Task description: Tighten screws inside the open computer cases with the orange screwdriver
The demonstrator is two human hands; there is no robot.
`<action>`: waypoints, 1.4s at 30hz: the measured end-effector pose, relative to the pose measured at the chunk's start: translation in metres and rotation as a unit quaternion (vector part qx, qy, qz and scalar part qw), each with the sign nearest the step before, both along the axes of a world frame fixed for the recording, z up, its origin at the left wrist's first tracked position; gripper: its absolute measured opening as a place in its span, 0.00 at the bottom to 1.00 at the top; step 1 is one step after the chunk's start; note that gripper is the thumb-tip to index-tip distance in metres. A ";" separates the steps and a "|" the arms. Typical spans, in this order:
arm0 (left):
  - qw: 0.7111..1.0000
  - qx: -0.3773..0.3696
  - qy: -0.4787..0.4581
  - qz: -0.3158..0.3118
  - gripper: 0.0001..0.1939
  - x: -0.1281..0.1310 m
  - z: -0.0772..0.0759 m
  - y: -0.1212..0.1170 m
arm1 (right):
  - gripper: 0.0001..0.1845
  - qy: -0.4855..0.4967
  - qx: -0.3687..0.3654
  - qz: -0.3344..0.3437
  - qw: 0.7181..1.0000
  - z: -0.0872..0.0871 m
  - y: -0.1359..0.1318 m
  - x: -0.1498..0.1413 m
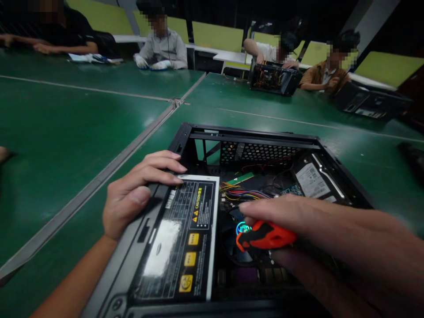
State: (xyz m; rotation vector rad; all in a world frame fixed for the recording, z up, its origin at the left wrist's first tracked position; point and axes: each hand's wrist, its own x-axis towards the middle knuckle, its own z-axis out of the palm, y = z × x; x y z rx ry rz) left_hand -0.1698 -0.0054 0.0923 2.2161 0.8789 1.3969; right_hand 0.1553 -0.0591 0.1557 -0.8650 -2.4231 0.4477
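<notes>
An open black computer case [253,134] lies on the green table in front of me. My left hand [139,185] grips its left edge, with the fingertips by the corner of the labelled power supply [177,238]. Over the inside of the case, my right hand [331,238] holds a screwdriver with an orange and black handle [270,236]; its shaft and tip cannot be made out. Below the handle is a round fan [228,240] with a lit hub. Coloured cables [245,193] and a drive with a white label [311,179] are farther inside.
Grey seams [109,176] divide the green table [82,119]. Several people sit along its far side. One has hands on another open computer case [274,79], and a dark case [374,101] stands at the far right. A dark object [412,159] lies at the right edge.
</notes>
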 end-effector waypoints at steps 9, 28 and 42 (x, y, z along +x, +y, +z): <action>0.999 -0.016 -0.037 -0.021 0.16 0.004 0.001 -0.003 | 0.26 -0.041 0.011 -0.011 0.999 0.008 -0.005 -0.028; 0.999 -0.018 -0.037 0.021 0.16 0.005 0.001 -0.004 | 0.20 -0.071 0.043 -0.006 0.997 0.024 0.011 -0.029; 0.999 -0.011 -0.033 0.013 0.16 0.004 0.005 -0.005 | 0.20 -0.098 0.056 -0.054 0.992 0.017 0.036 -0.037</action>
